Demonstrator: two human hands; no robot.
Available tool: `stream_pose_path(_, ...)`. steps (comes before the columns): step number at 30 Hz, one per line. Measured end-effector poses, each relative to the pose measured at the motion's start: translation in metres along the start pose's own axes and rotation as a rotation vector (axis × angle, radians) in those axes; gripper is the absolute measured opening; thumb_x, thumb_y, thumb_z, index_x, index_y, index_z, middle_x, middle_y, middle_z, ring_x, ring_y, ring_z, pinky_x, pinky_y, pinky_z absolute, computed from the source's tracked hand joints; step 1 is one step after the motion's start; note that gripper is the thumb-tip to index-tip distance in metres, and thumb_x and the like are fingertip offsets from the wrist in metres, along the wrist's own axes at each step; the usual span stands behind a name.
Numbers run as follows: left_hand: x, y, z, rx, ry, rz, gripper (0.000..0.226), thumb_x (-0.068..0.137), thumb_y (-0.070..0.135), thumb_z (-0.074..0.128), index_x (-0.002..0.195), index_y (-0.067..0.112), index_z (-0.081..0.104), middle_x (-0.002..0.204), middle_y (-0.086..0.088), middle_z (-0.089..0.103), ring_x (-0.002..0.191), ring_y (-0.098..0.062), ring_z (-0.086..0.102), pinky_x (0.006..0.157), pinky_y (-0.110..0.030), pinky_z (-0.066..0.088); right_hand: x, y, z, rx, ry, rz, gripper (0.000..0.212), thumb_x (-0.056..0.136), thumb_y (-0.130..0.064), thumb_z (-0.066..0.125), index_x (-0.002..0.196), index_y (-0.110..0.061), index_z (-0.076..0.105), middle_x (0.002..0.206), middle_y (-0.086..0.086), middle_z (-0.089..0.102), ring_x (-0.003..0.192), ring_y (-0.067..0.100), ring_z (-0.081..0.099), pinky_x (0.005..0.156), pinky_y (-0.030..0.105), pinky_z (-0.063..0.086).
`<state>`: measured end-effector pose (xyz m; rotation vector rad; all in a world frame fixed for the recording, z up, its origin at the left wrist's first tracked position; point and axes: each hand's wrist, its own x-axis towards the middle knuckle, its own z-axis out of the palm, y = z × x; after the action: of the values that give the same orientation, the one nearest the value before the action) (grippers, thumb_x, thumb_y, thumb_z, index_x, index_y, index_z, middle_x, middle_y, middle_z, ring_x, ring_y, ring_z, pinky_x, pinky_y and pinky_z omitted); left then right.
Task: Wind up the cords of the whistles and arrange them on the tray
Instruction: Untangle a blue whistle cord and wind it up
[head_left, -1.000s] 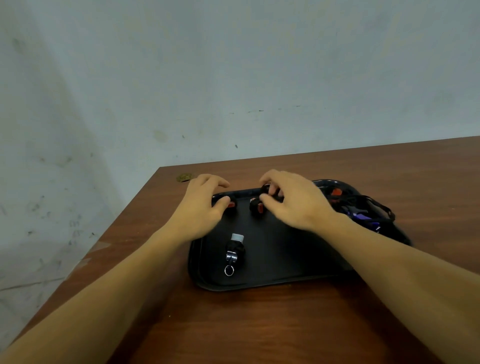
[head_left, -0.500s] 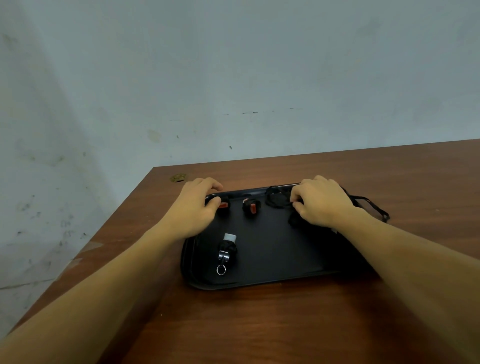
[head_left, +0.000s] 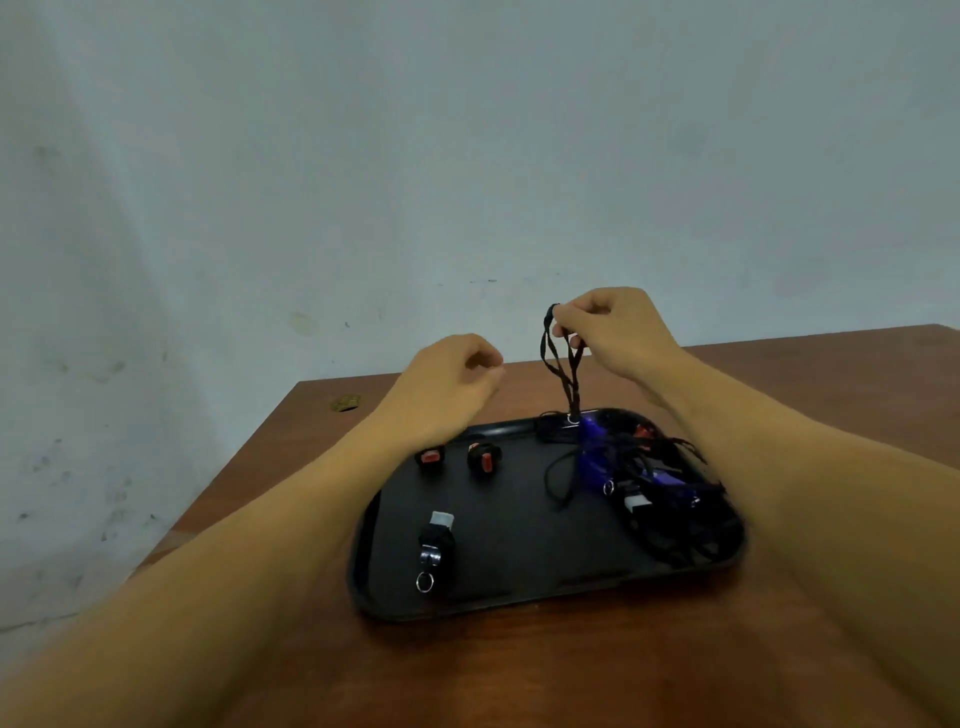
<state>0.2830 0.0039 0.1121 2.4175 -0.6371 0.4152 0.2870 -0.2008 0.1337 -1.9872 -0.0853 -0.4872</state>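
Three small whistles with their cords already wound lay on the left half of the black rectangular plastic tray (head_left: 374, 551): two black-and-red ones (head_left: 431, 457) (head_left: 483, 457) toward ten and eleven o'clock, and a black one with a white mouthpiece and a metal ring (head_left: 435, 545) near seven o'clock. From one to four o'clock sat a tangled heap of black cords and purple and black whistles (head_left: 654, 493), still unsorted. The right hand (head_left: 613, 332) hovered above the tray's far edge, its fingers (head_left: 563, 317) pinching the top of a black looped cord (head_left: 563, 369) that hung down to a whistle (head_left: 553, 430) lying at twelve o'clock. The left hand (head_left: 447, 379) floated beside it with fingers loosely curled, holding nothing. To do this step well, I judged the cord should be drawn up slowly until it came free of the heap, the left hand then steadying the whistle body while the right wrapped the loop snugly around it. The snag risk lay in neighbouring cords riding up with it. Open room remained in the tray's centre and near edge, between five and six o'clock, and the brown wooden tabletop (head_left: 623, 675) offered space around the tray, though its left edge ran close by at nine o'clock.
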Motion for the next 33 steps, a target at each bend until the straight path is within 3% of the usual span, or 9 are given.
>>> stream_pose_path(7,0.014,0.048,0.012,-0.186,-0.112,-0.021,0.042,0.088,0.044,0.067,0.124,0.022,0.061,0.115,0.007,0.065,0.1,-0.014,0.065,0.086,-0.041,0.056,-0.011,-0.041,-0.018,0.267,0.043,0.047,0.014,0.095,-0.025,0.067,0.091,-0.012,0.071,0.083,-0.003,0.074,0.06,0.005,0.061,0.05,0.017,0.047)
stream_pose_path(12,0.013,0.071,0.025,-0.227,-0.125,-0.038,0.034,0.088,0.036,0.069,0.118,0.022,0.062,0.106,0.003,0.068,0.082,-0.011,0.065,0.066,-0.026,0.047,-0.016,-0.055,-0.027,0.468,0.094,0.117,0.018,0.094,-0.023,0.068,0.089,-0.006,0.071,0.079,0.002,0.073,0.056,0.007,0.058,0.05,0.018,0.048)
stream_pose_path(17,0.014,0.092,0.028,-0.323,0.04,-0.005,0.013,0.095,0.027,0.061,0.092,0.017,0.069,0.093,0.001,0.069,0.074,-0.005,0.057,0.066,-0.023,0.04,-0.022,-0.066,-0.038,0.677,0.058,0.185,0.016,0.097,-0.009,0.057,0.087,-0.002,0.068,0.091,0.008,0.079,0.064,0.011,0.064,0.052,0.019,0.051)
stream_pose_path(21,0.015,0.109,0.013,-0.593,-0.002,-0.089,0.015,0.097,0.017,0.056,0.088,0.011,0.066,0.085,-0.007,0.071,0.071,-0.015,0.06,0.071,-0.031,0.05,-0.02,-0.064,-0.052,0.447,0.171,0.101,0.014,0.097,-0.015,0.057,0.091,-0.011,0.068,0.091,0.003,0.077,0.07,0.012,0.062,0.057,0.023,0.054)
stream_pose_path(24,0.014,0.12,0.001,-0.829,-0.115,-0.158,0.016,0.1,0.016,0.05,0.095,0.008,0.064,0.071,-0.008,0.066,0.065,-0.022,0.062,0.076,-0.04,0.055,-0.014,-0.049,-0.061,0.114,0.342,0.037,0.022,0.096,-0.027,0.055,0.078,-0.015,0.055,0.072,-0.001,0.057,0.062,0.015,0.048,0.07,0.034,0.051)
stream_pose_path(26,0.015,0.125,-0.002,-0.771,-0.15,-0.133,0.021,0.102,0.02,0.047,0.095,0.008,0.063,0.061,-0.005,0.057,0.058,-0.023,0.058,0.072,-0.041,0.055,-0.018,-0.043,-0.064,-0.017,0.431,-0.049,0.015,0.095,-0.03,0.055,0.088,-0.017,0.052,0.086,-0.002,0.056,0.072,0.014,0.051,0.077,0.033,0.048)
stream_pose_path(29,0.013,0.132,-0.004,-0.65,-0.245,-0.071,0.025,0.104,0.026,0.045,0.099,0.009,0.063,0.057,-0.004,0.048,0.051,-0.02,0.052,0.065,-0.039,0.055,-0.034,-0.045,-0.062,0.072,0.207,-0.223,0.02,0.102,-0.028,0.048,0.109,-0.017,0.063,0.107,-0.002,0.064,0.087,0.01,0.06,0.072,0.024,0.051)
stream_pose_path(31,0.01,0.135,-0.007,-0.61,-0.287,-0.041,0.021,0.104,0.021,0.043,0.104,0.01,0.062,0.058,-0.006,0.049,0.048,-0.019,0.051,0.059,-0.037,0.055,-0.046,-0.048,-0.059,0.074,-0.048,-0.193,0.037,0.105,-0.039,0.044,0.104,-0.012,0.069,0.09,-0.004,0.072,0.081,0.009,0.067,0.071,0.022,0.05)
stream_pose_path(33,0.005,0.136,-0.012,-0.576,-0.309,-0.02,0.023,0.102,0.013,0.04,0.106,0.006,0.061,0.057,-0.009,0.052,0.046,-0.019,0.051,0.055,-0.033,0.052,-0.051,-0.048,-0.055,0.056,-0.126,-0.168,0.051,0.103,-0.045,0.047,0.086,-0.002,0.066,0.058,-0.003,0.065,0.057,0.01,0.064,0.061,0.022,0.048)
